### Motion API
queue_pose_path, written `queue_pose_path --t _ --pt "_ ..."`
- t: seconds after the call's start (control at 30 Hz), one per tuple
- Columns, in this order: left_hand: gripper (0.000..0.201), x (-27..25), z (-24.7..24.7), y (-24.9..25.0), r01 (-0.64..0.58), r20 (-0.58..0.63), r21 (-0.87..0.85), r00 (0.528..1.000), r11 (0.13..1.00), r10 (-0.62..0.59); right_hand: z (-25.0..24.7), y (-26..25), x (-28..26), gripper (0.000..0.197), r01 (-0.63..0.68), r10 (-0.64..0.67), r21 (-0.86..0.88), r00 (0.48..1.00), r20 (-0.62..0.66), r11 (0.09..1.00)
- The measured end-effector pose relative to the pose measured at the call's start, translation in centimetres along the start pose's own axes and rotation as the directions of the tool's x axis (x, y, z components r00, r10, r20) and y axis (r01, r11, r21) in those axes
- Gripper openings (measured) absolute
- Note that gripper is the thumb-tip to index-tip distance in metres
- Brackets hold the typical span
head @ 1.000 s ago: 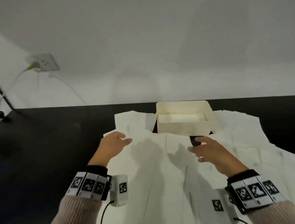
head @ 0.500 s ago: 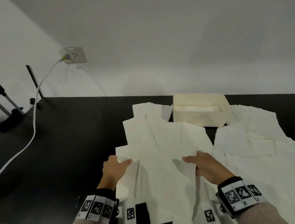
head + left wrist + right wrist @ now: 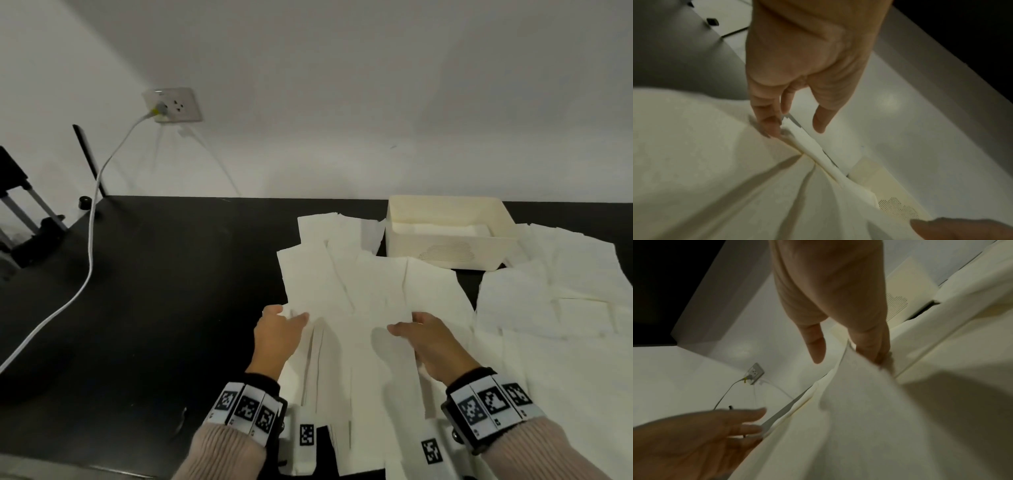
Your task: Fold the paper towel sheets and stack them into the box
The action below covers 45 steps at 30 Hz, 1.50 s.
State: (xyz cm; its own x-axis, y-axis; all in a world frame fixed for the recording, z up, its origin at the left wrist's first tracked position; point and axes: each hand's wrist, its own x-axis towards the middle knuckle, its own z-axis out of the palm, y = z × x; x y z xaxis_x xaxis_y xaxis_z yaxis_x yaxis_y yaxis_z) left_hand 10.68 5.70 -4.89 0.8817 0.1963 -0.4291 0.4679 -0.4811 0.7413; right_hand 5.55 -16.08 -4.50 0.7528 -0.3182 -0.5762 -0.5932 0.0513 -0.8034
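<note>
A paper towel sheet [image 3: 370, 291] is pinched at its near corners by the left hand [image 3: 279, 334] and right hand [image 3: 430, 341], held taut for a clean fold; the box [image 3: 448, 236] waits beyond the right hand on the bench [image 3: 171, 274]

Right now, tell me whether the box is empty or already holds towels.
Not empty: the box is open-topped, and white folded paper towels lie inside, low against its bottom.

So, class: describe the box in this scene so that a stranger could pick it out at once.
Start at the black table against the white wall. At its far edge, right of centre, stands the cream box, with loose paper towel sheets spread before and beside it. It is the only raised, walled thing among flat sheets, open-topped, with a dotted patch on its near wall.
</note>
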Motion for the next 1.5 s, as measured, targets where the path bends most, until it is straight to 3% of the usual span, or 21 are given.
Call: queue_pose_path --t 0.1,0.13,0.27,0.43,0.6,0.67,0.73,0.87,0.97,1.13,1.2,1.27,1.33,1.4,1.5 --pt "0.035 0.6 1.3 1.2 0.032 -0.007 -0.204 0.999 0.979 -0.034 1.9 0.3 0.1 0.049 0.009 -0.010 -0.013 0.999 -0.051 1.000" --pt "0.035 1.0 1.5 1.5 0.027 -0.011 -0.226 0.999 0.974 -0.030 2.6 0.3 0.1 0.054 0.006 -0.008 -0.029 0.999 -0.050 1.000" --pt "0.036 2.2 2.0 2.1 0.008 0.017 -0.154 1.000 0.988 -0.006 3.7 0.4 0.6 0.062 -0.016 0.014 -0.077 0.999 -0.031 0.997" --pt "0.029 1.4 1.1 1.5 0.027 0.164 -0.126 0.987 0.992 -0.006 2.3 0.2 1.3 0.063 -0.020 0.016 -0.052 0.997 -0.079 0.998" --pt "0.037 -0.4 -1.0 0.2 0.003 0.373 0.057 0.928 0.998 -0.024 2.3 0.7 2.0 0.035 -0.011 0.011 0.005 0.995 -0.100 1.000" --pt "0.048 -0.8 -1.2 0.0 -0.029 0.408 0.169 0.912 0.985 -0.043 2.6 1.1 2.3 0.017 -0.011 0.013 0.034 0.997 -0.082 0.999" --pt "0.055 -1.3 -1.2 0.0 -0.058 0.397 0.231 0.917 0.971 -0.040 2.7 1.3 2.4 0.013 -0.017 0.019 0.038 0.997 -0.074 0.999" --pt "0.062 -1.9 -0.9 -0.1 -0.062 0.337 0.235 0.941 0.970 -0.022 1.5 0.8 0.5 0.064 -0.044 0.045 -0.040 0.999 0.017 0.998" --pt "0.067 -2.2 -1.0 -0.2 -0.055 0.305 0.226 0.952 0.973 -0.017 -0.1 0.5 -0.7 0.070 -0.026 0.047 -0.143 0.989 0.143 0.989" --pt "0.071 -2.9 -0.6 0.2 -0.130 0.387 0.300 0.922 0.945 0.004 -1.4 0.7 -1.4 0.043 0.099 0.009 -0.332 0.952 0.307 0.938" --pt "0.072 -3.3 -0.4 0.4 -0.178 0.424 0.348 0.905 0.921 0.014 -1.7 0.6 -1.1 0.021 0.134 -0.036 -0.345 0.961 0.276 0.929" --pt "0.073 -3.6 -0.3 0.4 -0.213 0.447 0.409 0.895 0.887 0.009 -2.5 0.1 -0.4 0.008 0.109 -0.067 -0.187 0.974 0.216 0.976" --pt "0.075 -3.8 -0.3 0.3 -0.247 0.458 0.482 0.889 0.841 -0.002 -3.4 -0.5 0.5 0.014 0.033 -0.055 0.133 0.984 0.168 0.991" --pt "0.081 -3.9 -0.2 0.1 -0.272 0.467 0.533 0.884 0.801 -0.010 -4.3 -1.0 1.5 0.012 -0.025 -0.030 0.399 0.991 0.130 0.917" --pt "0.090 -4.2 0.2 0.1 -0.297 0.467 0.578 0.884 0.760 -0.009 -4.5 -1.4 2.7 0.007 -0.078 0.028 0.578 0.995 0.095 0.812"
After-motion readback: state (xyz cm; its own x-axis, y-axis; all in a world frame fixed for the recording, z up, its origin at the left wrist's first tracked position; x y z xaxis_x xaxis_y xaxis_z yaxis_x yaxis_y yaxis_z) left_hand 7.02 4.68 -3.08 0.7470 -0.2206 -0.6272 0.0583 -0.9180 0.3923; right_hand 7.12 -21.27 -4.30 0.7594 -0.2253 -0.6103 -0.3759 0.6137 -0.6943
